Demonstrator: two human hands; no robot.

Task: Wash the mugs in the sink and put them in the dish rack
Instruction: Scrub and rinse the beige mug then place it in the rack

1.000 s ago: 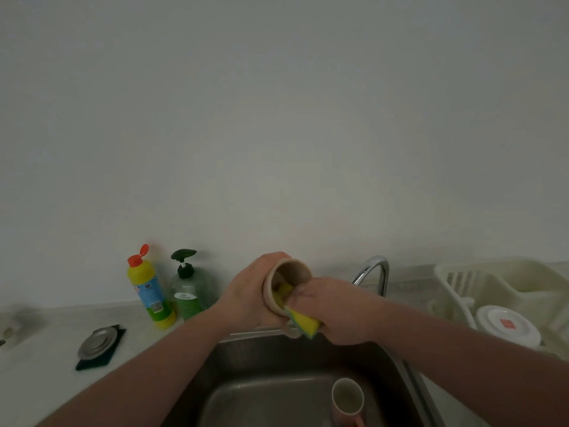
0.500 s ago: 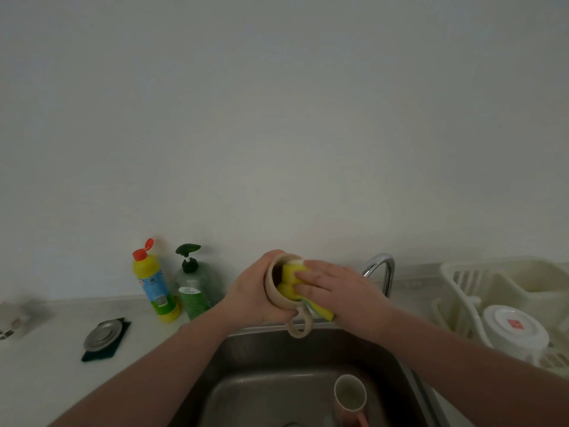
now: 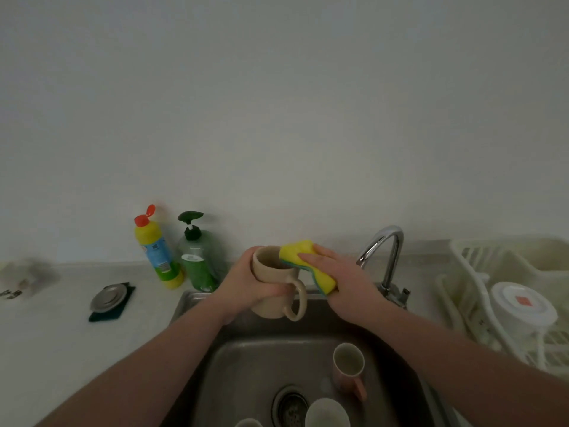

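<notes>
Head view: I see left hand (image 3: 246, 282) gripping the beige mug (image 3: 274, 291) over the sink (image 3: 246, 359); right hand (image 3: 341, 282) pinches the sponge (image 3: 308, 263) at its rim.

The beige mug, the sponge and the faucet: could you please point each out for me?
beige mug (image 3: 271, 278): head view, on its side wall.
sponge (image 3: 297, 250): head view, on its yellow top.
faucet (image 3: 389, 235): head view, on its curved spout.

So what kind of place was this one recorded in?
Most likely a home kitchen: a steel sink with a chrome tap, a white dish rack beside it, and a green soap dispenser against the wall.
</notes>
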